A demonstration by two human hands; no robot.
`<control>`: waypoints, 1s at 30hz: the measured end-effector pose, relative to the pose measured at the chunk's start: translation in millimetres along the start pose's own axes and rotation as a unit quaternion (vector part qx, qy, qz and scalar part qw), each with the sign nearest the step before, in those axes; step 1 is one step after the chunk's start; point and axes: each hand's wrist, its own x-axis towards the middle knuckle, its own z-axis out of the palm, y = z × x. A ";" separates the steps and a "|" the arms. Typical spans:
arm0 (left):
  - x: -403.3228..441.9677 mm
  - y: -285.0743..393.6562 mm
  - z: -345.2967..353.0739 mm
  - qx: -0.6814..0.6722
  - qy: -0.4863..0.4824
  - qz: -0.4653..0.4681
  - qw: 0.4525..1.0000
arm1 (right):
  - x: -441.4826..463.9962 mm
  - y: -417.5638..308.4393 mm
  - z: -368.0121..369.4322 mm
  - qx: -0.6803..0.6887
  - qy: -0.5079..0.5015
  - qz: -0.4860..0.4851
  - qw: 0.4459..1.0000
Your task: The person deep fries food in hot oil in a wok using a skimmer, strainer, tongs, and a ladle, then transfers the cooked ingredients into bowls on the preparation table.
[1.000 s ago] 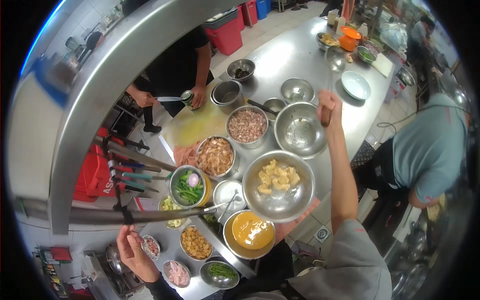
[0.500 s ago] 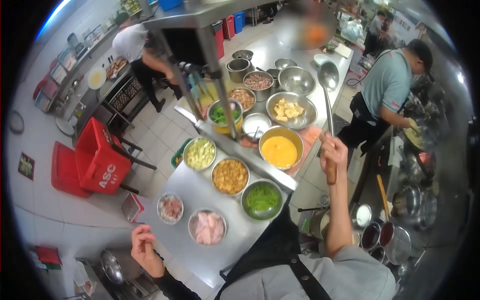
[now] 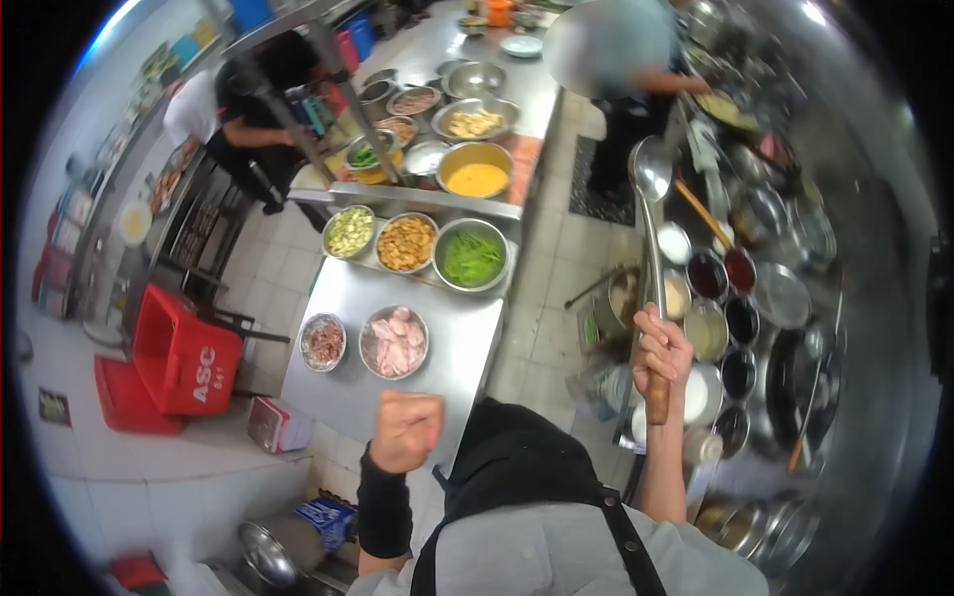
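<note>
My right hand (image 3: 663, 348) is wrapped round the wooden handle of a long metal ladle (image 3: 651, 171), which points up and away from me. My left hand (image 3: 407, 430) is closed in front of my body, and whether it holds anything is hidden. Just beyond it, on the steel table (image 3: 452, 333), are a bowl of pale raw meat (image 3: 395, 343) and a smaller bowl of reddish chopped meat (image 3: 323, 343). Behind these stand bowls of green vegetables (image 3: 470, 254), browned cubes (image 3: 405, 242) and pale green pieces (image 3: 349, 231).
A steel rail (image 3: 427, 202) separates the near bowls from a pot of yellow liquid (image 3: 477, 171). Sauce containers (image 3: 708, 275) and a stove line are on the right, where a co-worker (image 3: 636, 60) stands. Another person (image 3: 263, 99) is back left, above a red bin (image 3: 189, 358).
The view has turned toward the right, showing more of the sauces and stove. My left hand has moved inward and its fingers have closed. The ladle remains in my right hand.
</note>
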 end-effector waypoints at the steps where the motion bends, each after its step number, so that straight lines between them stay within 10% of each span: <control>1: 0.9 3.2 19.4 -0.006 -0.053 -0.013 0.998 | -32.8 3.2 0.4 -0.017 0.015 -0.027 0.999; 8: -33.6 54.8 158.2 -0.066 -0.367 -0.119 0.920 | -303.6 16.7 9.9 -0.148 0.081 -0.245 0.955; 14: -105.6 114.0 228.8 0.031 -0.531 0.080 0.843 | -548.2 17.9 -26.9 -0.147 0.036 -0.441 0.885; 19: -154.8 151.4 251.5 0.056 -0.582 0.131 0.801 | -694.0 79.1 -63.4 -0.266 0.183 -0.687 0.650; 21: -180.1 158.9 262.1 0.063 -0.607 0.159 0.776 | -721.1 138.0 -55.7 -0.273 0.414 -0.759 0.422; 25: -250.6 174.8 286.6 0.048 -0.705 0.156 0.690 | -800.9 256.4 -42.2 -0.127 0.205 -0.776 0.583; 30: -348.2 157.4 312.7 0.061 -0.783 0.118 0.608 | -898.3 373.1 -92.0 -0.106 0.430 -0.802 0.401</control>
